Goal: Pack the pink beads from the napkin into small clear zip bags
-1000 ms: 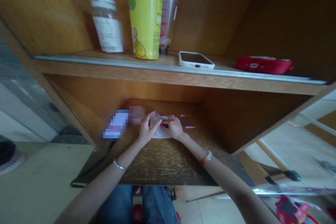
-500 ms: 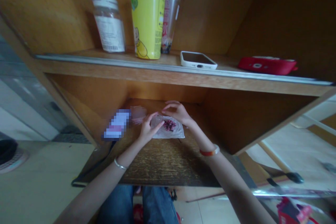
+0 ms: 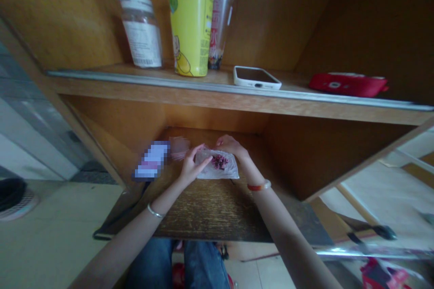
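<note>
Bag [image 3: 228,173], dark-red beads [image 3: 219,161] | left hand [image 3: 192,165]: fingers pinching bag's left end | right hand [image 3: 233,146]: fingers' state unclear

"What's standing around that yellow bottle [image 3: 190,22]?"
"Left of it, a white-capped jar [image 3: 142,38]; just behind its right side, a clear tumbler [image 3: 224,13] with red lettering."
"And right of the bottle?"
"A white-cased smartphone [image 3: 257,76] nearby, a red case [image 3: 349,85] well apart."

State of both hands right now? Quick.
Left hand: thumb and forefinger apart, at the left end of the plastic bag; grip unclear.
Right hand: fingers curled at its far edge; can't tell if holding anything.
</note>
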Motion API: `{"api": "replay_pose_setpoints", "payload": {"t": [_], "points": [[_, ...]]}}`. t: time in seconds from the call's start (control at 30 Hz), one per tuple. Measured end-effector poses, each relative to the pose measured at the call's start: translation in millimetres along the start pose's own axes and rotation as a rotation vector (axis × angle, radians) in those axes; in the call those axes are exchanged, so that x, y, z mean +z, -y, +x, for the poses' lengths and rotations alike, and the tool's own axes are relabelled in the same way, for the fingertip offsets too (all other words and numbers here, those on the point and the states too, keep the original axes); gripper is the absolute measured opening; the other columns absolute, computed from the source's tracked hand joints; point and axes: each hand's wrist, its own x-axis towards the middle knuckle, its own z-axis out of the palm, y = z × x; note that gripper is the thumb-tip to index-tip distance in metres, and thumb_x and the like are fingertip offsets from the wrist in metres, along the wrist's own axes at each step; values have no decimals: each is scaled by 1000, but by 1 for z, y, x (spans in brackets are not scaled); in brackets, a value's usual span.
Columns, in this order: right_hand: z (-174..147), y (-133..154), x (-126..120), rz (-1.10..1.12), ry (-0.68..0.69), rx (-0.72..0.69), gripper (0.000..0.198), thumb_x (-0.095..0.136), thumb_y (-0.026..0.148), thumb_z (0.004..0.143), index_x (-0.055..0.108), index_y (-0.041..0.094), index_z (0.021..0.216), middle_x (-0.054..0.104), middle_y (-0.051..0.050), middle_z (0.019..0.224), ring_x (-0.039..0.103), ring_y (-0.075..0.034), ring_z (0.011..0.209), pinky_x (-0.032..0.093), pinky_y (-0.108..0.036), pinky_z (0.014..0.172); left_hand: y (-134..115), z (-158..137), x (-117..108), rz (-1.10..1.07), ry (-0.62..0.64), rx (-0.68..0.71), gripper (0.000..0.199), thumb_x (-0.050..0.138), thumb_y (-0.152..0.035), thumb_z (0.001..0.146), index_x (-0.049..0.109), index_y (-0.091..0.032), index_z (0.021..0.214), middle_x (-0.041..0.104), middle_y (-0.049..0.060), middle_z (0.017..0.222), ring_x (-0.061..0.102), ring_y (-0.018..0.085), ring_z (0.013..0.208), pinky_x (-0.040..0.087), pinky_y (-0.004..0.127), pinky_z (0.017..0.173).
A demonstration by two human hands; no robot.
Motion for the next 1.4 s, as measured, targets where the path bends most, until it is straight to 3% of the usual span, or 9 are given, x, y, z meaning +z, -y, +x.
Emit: {"api": "replay_pose_setpoints", "payload": {"t": [0.27, 0.37, 0.5, 0.7, 0.83, 1.0, 1.1, 1.27, 1.4], "points": [[5, 11, 30, -176, 283, 102, 23, 59, 33, 78, 66, 14, 66, 66, -9, 67, 60, -17, 59, 44, -26, 54, -2, 1, -2, -17, 12, 7, 46, 68, -34, 74, 54, -20, 116, 64, 8, 111, 60, 20, 103, 47, 41, 94], [8, 7, 30, -160, 284, 70, 19, 60, 29, 76, 65, 14, 66, 66, -8, 66, 58, -15, 58, 42, -24, 54, -2, 0, -2, -18, 26, 8, 47, 68, -34, 75, 54, -20, 117, 63, 8, 112, 60, 20, 104, 46, 40, 94], [6, 8, 17, -58, 119, 23, 15, 62, 26, 75, 67, 12, 76, 68, -9, 78, 60, -14, 66, 43, -23, 60, -2, 1, -2, -21, 29, 4, 47, 68, -35, 74, 54, -21, 117, 63, 8, 113, 60, 20, 105, 46, 40, 95], [-4, 22, -17, 421, 191, -279, 20, 62, 33, 75, 69, 15, 81, 68, -3, 76, 61, -12, 68, 45, -21, 61, -5, 0, -2, -41, 32, -13, 44, 68, -37, 74, 55, -20, 112, 63, 7, 113, 59, 20, 104, 46, 39, 95], [-6, 28, -26, 497, 278, -369, 21, 64, 33, 73, 70, 15, 82, 69, -3, 78, 62, -12, 71, 46, -22, 65, -6, 1, -2, -63, 33, -27, 42, 69, -36, 73, 57, -21, 110, 64, 5, 110, 59, 20, 103, 45, 39, 96], [2, 13, -10, 355, 142, -273, 13, 63, 27, 73, 69, 15, 76, 67, -3, 73, 60, -11, 66, 44, -20, 61, -4, 1, -3, -77, 23, -66, 44, 69, -35, 72, 57, -20, 112, 64, 6, 111, 59, 20, 105, 44, 39, 96], [8, 3, 11, 150, 234, -184, 7, 68, 20, 64, 68, 15, 69, 65, -1, 66, 56, -11, 61, 42, -20, 57, -2, 2, -2, -80, 33, -67, 45, 69, -35, 72, 56, -20, 113, 64, 7, 112, 58, 21, 105, 43, 41, 97], [14, -2, 35, 79, 424, -196, 10, 66, 14, 62, 67, 13, 71, 64, 0, 65, 53, -11, 57, 41, -20, 53, 0, 2, -2, -94, 23, -67, 45, 70, -34, 72, 57, -21, 113, 63, 7, 113, 58, 22, 106, 43, 42, 97], [16, -4, 38, 89, 401, -185, 4, 63, 15, 62, 66, 17, 62, 62, 1, 59, 53, -13, 56, 42, -22, 51, -2, 2, -2, -100, 25, -69, 43, 69, -32, 72, 57, -21, 113, 63, 7, 113, 58, 23, 107, 43, 43, 97]]}}
